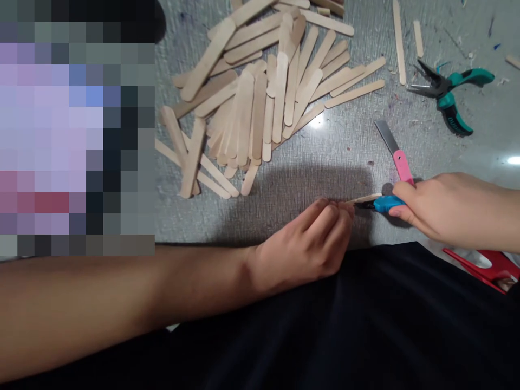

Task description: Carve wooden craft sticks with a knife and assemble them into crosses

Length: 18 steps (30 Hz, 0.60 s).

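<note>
My left hand (304, 235) is closed, its fingertips pinching a thin wooden craft stick (369, 197) edge-on near the table's front edge. My right hand (441, 208) is wrapped round blue-handled pliers (388, 204), whose dark jaws point left and meet the stick beside my left fingertips. Whether the jaws are closed on the wood I cannot tell. Just above my right hand lies a box cutter-like knife (400, 162) with a pink handle and a flat grey blade; the hand covers its lower end.
A loose heap of craft sticks (246, 116) spreads over the grey textured table (353, 141). Teal-and-black needle-nose pliers (444, 92) lie open at upper right, near two narrow stick pieces (399, 43). A red-handled object (483, 268) is partly hidden at lower right. Dark cloth (365, 325) covers my lap.
</note>
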Each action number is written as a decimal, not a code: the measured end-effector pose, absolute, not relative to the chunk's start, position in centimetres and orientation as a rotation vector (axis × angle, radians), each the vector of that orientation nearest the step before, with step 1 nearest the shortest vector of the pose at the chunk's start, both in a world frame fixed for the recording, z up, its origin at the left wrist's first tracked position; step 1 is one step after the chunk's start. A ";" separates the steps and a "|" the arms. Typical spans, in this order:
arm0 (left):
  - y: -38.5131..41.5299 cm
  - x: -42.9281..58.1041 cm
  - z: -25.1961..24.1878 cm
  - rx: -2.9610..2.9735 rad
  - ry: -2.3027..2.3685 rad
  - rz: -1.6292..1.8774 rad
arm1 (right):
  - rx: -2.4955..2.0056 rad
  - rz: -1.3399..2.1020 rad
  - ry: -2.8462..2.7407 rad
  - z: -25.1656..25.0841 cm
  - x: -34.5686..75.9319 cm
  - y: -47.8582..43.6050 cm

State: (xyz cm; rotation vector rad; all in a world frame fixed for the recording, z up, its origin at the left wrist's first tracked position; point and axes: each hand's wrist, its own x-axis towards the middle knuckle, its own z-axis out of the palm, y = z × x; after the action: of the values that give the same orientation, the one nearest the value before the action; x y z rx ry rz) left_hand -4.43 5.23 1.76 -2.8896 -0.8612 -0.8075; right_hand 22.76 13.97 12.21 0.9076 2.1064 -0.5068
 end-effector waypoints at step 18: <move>5.8 -4.9 2.5 -2.949 -0.800 -0.761 | 0.799 -0.465 2.126 13.5 22.2 14.8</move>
State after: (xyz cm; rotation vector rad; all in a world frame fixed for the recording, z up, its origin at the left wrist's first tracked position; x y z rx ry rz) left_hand -4.85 5.80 2.53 -2.9488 -0.8003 -0.7612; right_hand 22.23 14.77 13.52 0.7995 2.1264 -0.4652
